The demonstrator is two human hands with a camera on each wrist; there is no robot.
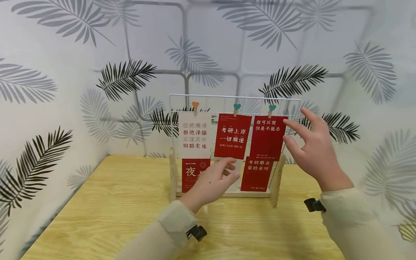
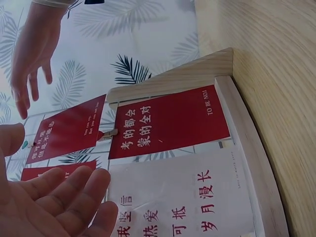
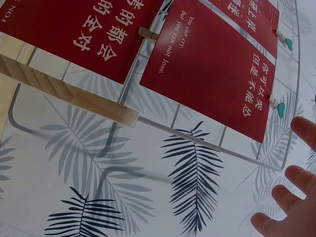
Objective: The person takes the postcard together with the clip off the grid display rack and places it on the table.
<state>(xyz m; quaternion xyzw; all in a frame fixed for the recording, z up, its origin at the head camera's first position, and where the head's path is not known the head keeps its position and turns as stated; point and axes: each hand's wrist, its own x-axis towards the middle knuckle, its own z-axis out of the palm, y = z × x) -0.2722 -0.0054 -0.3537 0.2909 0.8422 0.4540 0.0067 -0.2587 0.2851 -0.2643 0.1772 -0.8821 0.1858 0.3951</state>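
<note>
Looks like a small staged desk corner, home or study setup rather than a workshop. Light wooden table (image 1: 107,213) pushed into a corner, the walls (image 1: 48,72) covered with leaf-print sheeting. On it stands a white wire rack (image 1: 234,96) with cards (image 1: 232,136) of study slogans clipped up by heart pegs (image 1: 237,107).

Cards (image 1: 267,137) on rack (image 1: 182,96); rack on table (image 1: 107,209)

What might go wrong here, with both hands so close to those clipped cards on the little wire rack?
The right hand, fingers spread at the upper right red card, might knock it off its small heart clip. The left hand, low against the wire rack, might push the light stand backwards on the wooden table.
</note>
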